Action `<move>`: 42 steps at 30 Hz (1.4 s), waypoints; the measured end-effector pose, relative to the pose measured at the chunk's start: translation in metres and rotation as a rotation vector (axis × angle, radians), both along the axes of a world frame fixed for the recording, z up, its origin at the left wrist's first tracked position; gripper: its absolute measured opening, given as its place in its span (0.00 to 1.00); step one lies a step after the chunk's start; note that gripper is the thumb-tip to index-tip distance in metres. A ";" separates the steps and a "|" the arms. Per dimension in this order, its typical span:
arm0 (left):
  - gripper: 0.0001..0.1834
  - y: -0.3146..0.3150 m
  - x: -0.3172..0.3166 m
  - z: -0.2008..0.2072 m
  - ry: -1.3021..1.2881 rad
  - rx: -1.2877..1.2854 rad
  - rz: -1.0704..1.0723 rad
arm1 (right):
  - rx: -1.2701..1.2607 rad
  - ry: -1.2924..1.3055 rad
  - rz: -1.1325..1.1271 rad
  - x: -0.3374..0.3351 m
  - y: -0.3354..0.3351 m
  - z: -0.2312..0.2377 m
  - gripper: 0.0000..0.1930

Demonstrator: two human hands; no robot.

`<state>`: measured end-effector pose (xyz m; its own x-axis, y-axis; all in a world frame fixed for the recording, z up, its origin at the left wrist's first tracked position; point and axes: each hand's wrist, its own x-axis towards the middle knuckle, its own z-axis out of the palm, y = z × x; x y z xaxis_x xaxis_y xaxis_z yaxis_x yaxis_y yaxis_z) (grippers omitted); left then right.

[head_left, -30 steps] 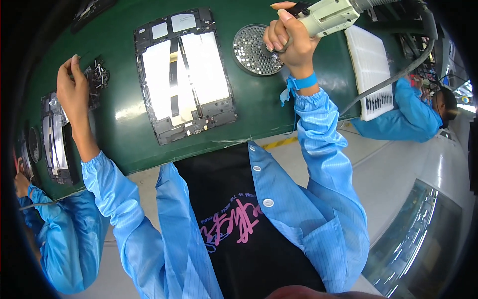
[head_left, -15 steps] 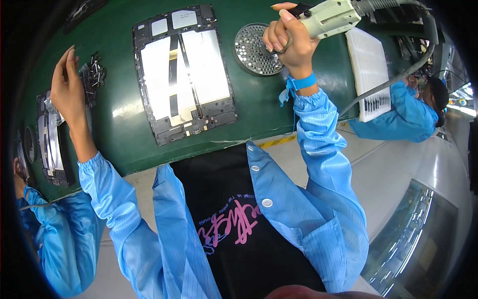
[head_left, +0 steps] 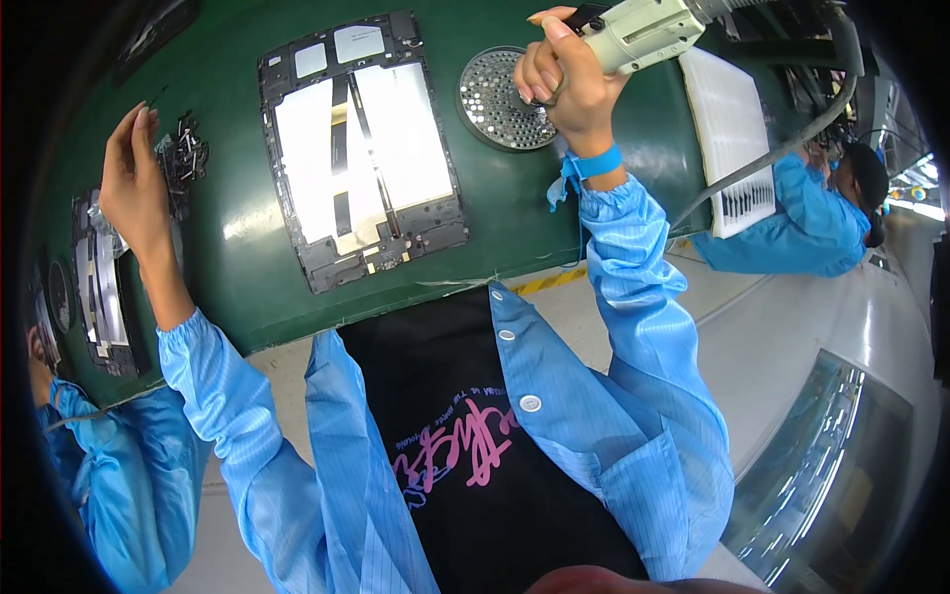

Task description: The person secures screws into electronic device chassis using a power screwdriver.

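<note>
My right hand (head_left: 576, 84) is wrapped round a pale grey-green electric screwdriver (head_left: 648, 38) at the upper right; its tip is hidden. Beneath that hand lies a round metal dish (head_left: 485, 94) pitted with many small holes. In my left hand (head_left: 137, 188), thumb and fingertips are pinched together on a small thin dark piece (head_left: 159, 96), too small to name. Beside those fingers is a loose heap of small black parts (head_left: 185, 150). Between my hands an opened tablet (head_left: 371, 158) lies flat on the green table, showing white battery cells and dark strips; neither hand touches it.
A white ribbed tray (head_left: 727, 148) stands at the right, with the screwdriver's grey cable (head_left: 792, 153) passing across it. Another opened tablet (head_left: 104, 287) lies at the far left. Co-workers in blue sleeves (head_left: 139, 485) sit on both sides. The table's near edge runs before my body.
My right hand and the screwdriver have shifted slightly left. My left hand stays nearly in place, and the dark piece at its fingertips shows more clearly.
</note>
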<state>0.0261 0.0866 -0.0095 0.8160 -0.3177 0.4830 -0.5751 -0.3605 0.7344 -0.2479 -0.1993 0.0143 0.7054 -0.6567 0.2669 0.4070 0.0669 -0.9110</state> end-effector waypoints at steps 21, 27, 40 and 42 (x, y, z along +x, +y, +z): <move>0.14 -0.062 -0.009 0.012 0.505 -0.084 -0.430 | -0.048 -0.135 -0.004 -0.002 -0.003 0.021 0.15; 0.18 -0.081 -0.013 0.003 0.469 0.023 -0.345 | -0.153 -0.023 -0.117 -0.009 -0.007 0.025 0.12; 0.18 -0.074 0.002 -0.036 0.608 0.055 -0.418 | -0.052 0.013 -0.033 -0.022 0.000 0.031 0.09; 0.17 -0.079 -0.008 -0.029 0.610 0.079 -0.413 | -0.061 0.027 -0.034 -0.019 -0.004 0.029 0.09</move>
<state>0.0177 0.0076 -0.0389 0.7387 -0.6717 -0.0555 -0.1729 -0.2684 0.9477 -0.2673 -0.2029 0.0437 0.6903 -0.6634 0.2886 0.3835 -0.0027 -0.9235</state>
